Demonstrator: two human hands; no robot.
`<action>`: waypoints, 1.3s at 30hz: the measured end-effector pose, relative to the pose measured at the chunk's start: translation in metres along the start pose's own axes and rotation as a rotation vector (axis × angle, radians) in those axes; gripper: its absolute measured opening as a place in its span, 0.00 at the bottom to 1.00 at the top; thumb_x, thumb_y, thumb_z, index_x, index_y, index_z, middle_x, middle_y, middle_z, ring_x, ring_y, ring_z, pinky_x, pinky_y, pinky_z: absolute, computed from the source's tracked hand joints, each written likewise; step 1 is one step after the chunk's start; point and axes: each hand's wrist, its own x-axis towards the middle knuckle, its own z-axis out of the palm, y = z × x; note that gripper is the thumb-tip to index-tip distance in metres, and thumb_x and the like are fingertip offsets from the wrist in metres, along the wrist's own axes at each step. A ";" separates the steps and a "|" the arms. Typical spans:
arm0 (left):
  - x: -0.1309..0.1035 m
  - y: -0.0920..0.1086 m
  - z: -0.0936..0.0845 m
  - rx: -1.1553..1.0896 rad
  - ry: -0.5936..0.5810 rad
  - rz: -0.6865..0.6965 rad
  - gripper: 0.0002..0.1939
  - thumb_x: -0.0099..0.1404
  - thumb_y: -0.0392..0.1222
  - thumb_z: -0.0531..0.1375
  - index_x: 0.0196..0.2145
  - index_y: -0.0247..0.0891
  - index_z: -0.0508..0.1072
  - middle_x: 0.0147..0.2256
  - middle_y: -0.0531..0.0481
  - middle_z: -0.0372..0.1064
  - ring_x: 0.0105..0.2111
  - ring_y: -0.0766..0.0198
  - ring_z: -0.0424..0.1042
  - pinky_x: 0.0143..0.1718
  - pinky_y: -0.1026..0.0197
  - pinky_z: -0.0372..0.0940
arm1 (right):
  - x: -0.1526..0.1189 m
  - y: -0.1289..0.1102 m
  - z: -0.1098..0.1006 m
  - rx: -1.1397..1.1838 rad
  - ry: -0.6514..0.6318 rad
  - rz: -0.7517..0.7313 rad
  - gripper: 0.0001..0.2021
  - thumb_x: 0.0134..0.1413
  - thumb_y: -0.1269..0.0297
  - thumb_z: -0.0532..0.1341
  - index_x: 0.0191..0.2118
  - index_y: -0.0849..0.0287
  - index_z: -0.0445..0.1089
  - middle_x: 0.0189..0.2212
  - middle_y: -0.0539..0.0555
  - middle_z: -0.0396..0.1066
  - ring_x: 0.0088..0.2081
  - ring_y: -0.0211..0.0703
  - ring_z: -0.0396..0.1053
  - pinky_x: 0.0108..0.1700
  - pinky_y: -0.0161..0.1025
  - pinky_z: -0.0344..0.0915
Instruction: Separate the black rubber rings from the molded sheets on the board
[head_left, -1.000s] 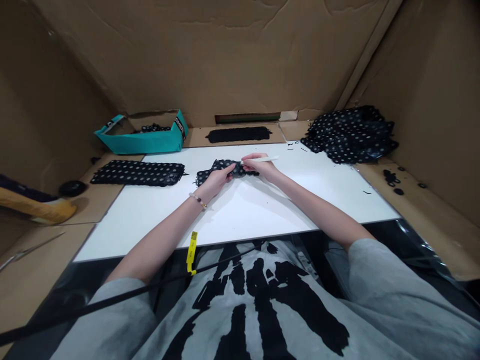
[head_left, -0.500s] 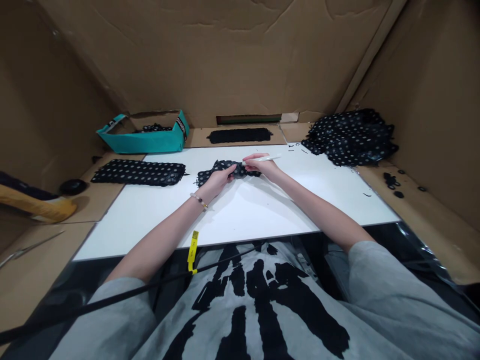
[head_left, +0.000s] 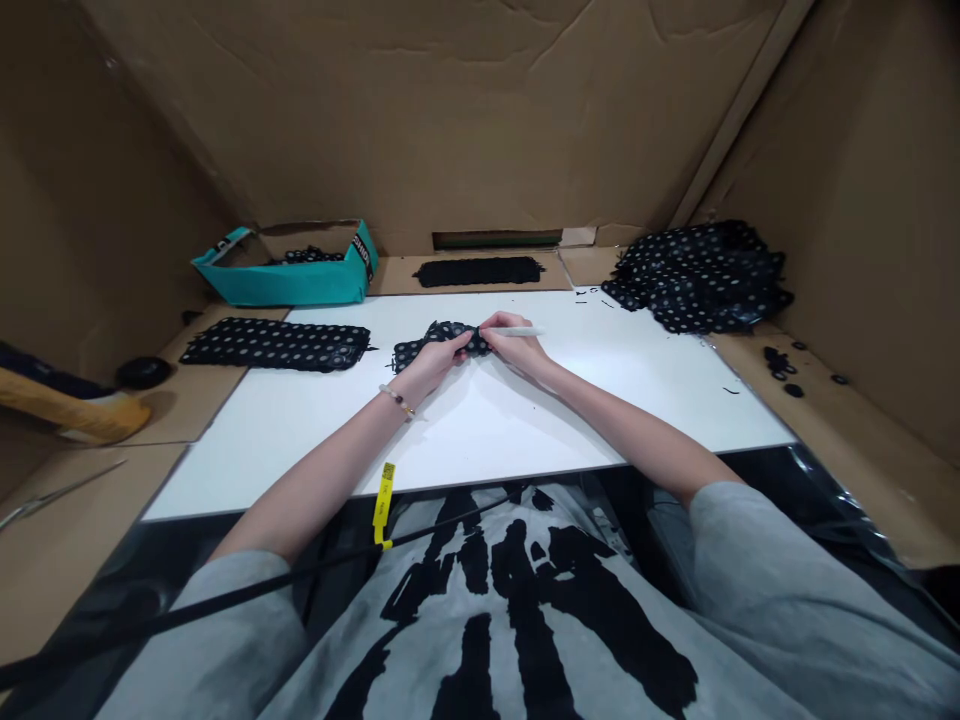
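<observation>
A black sheet with pale dots (head_left: 409,352) lies on the white board (head_left: 480,430), its right part bunched between both hands. My left hand (head_left: 442,360) pinches this sheet between thumb and fingers. Closed round a thin white pen-like tool (head_left: 521,331), my right hand (head_left: 514,343) is just to the right, and the tool's tip meets the sheet near my left thumb. A longer dotted sheet (head_left: 277,344) lies flat to the left. The exact work at the tip is too small to make out.
A teal-sided box (head_left: 292,285) holding dotted pieces stands back left. At the back lies a black strip (head_left: 480,271). Dotted sheets (head_left: 697,280) are piled back right, above small black pieces (head_left: 780,362). Tweezers (head_left: 60,493) and a yellow-black roll (head_left: 75,400) are far left.
My right hand has moved slightly left with the white tool, closer to my left hand. The tool now lies more level. My left hand keeps its hold on the sheet.
</observation>
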 end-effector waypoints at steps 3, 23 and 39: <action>-0.002 0.006 0.003 -0.005 -0.017 -0.020 0.14 0.56 0.44 0.72 0.24 0.34 0.74 0.23 0.51 0.67 0.24 0.68 0.62 0.30 0.62 0.58 | 0.001 0.002 0.003 -0.054 0.024 -0.024 0.10 0.53 0.58 0.59 0.36 0.57 0.74 0.31 0.50 0.76 0.36 0.41 0.71 0.40 0.36 0.65; 0.001 0.013 -0.015 0.249 0.023 -0.049 0.19 0.50 0.51 0.74 0.19 0.37 0.73 0.22 0.49 0.66 0.25 0.66 0.62 0.30 0.61 0.56 | 0.007 0.010 0.002 0.294 -0.120 0.188 0.06 0.46 0.62 0.65 0.28 0.58 0.73 0.26 0.49 0.74 0.29 0.37 0.68 0.33 0.33 0.65; -0.006 0.013 -0.007 0.167 0.135 -0.088 0.18 0.42 0.47 0.78 0.28 0.36 0.80 0.34 0.42 0.78 0.38 0.56 0.73 0.39 0.59 0.64 | -0.001 0.002 0.003 0.010 -0.071 0.099 0.08 0.50 0.57 0.62 0.29 0.57 0.72 0.28 0.50 0.74 0.34 0.42 0.69 0.37 0.36 0.63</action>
